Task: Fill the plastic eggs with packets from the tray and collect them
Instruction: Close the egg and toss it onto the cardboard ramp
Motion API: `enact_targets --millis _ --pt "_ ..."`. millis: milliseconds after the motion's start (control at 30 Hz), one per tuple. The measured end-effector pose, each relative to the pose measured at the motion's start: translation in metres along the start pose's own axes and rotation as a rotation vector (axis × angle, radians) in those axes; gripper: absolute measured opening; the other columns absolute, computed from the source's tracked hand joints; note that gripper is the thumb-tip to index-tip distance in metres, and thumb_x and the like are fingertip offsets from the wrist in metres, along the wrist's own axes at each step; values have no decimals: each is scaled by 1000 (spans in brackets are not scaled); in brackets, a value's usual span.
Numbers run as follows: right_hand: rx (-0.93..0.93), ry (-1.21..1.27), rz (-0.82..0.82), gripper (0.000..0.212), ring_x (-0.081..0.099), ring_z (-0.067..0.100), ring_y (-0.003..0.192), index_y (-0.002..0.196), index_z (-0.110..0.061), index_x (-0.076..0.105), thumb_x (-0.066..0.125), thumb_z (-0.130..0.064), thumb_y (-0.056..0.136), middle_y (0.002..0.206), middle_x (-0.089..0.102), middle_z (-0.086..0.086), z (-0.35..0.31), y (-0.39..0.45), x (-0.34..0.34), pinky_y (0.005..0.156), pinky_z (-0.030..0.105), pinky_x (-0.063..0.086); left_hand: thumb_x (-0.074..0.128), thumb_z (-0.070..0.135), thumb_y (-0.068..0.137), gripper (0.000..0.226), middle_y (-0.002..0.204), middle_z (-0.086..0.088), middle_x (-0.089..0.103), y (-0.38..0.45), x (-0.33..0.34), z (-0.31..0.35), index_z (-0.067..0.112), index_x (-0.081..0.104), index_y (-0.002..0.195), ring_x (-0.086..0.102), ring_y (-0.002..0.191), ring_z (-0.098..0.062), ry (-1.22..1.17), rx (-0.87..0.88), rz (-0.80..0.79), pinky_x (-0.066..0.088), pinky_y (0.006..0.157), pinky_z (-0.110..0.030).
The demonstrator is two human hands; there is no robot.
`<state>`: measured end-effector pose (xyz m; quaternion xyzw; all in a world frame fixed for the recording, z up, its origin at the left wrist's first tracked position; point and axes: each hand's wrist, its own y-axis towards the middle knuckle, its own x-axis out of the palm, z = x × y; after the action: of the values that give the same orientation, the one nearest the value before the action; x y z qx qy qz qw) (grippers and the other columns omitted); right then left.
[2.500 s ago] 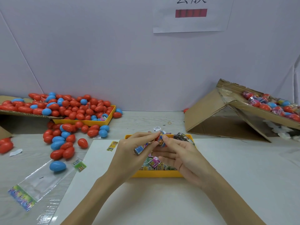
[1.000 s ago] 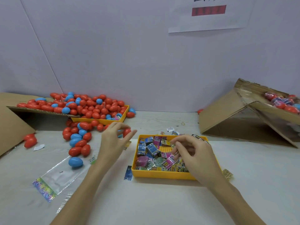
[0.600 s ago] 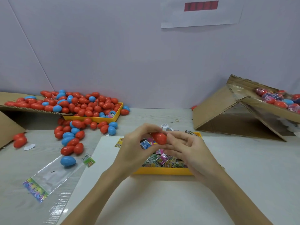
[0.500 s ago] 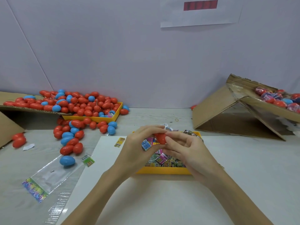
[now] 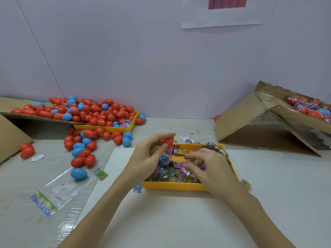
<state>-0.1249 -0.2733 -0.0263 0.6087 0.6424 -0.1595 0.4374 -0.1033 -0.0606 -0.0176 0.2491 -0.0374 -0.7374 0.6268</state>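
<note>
Our left hand (image 5: pixel 146 158) pinches a red egg (image 5: pixel 168 141) between thumb and fingertips above the yellow tray (image 5: pixel 176 186) — our right hand (image 5: pixel 209 167) curls its fingers down among the packets (image 5: pixel 179 171), apparently pinching one.

No wording is showing legibly: the white paper sheet (image 5: pixel 227 13) on the wall is bearing only a dark red bar, and print on the small colourful packets (image 5: pixel 179 171) in the yellow plastic tray (image 5: pixel 175 186) is blurring.

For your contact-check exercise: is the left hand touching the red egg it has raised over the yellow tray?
Touching. The head view shows the left hand pinching the red egg between thumb and fingertips, above the yellow tray.
</note>
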Motion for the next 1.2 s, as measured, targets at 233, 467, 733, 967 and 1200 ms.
enact_targets --millis 233,467,733,967,1200 --pt "108 -6 -92 14 53 1 68 80 -31 69 81 -29 87 76 62 -16 -2 4 3 64 14 38 79 27 85 32 111 4 77 1 4 3 26 73 116 72 106 -13 -219 -184 81 56 86 -19" --pt "151 11 -162 15 62 3 74 87 -26 70 83 -34 85 79 69 -10 -3 5 0 64 13 47 53 22 107 25 99 0 77 1 4 0 26 71 124 75 89 -17 -223 -171 95 56 81 -20" --pt "-2 92 13 10 58 9 83 90 -19 70 66 -15 99 83 68 -11 -1 2 -3 79 29 44 51 16 108 23 105 -2 74 -3 6 5 16 74 112 69 98 -15 -150 -128 -74 55 87 -31" --pt "-123 114 223 9 61 17 86 90 -18 78 72 -14 94 87 71 -6 -1 3 -11 78 34 49 79 43 83 27 101 5 74 -7 21 6 26 74 104 71 95 -14 27 -90 -73 59 86 -35" --pt "-95 281 191 11 67 11 87 102 -23 78 72 -17 94 87 74 -12 -11 1 -7 77 32 53 82 32 87 7 86 3 75 -8 25 3 26 78 90 69 81 -23 54 -48 -19 58 77 -51"
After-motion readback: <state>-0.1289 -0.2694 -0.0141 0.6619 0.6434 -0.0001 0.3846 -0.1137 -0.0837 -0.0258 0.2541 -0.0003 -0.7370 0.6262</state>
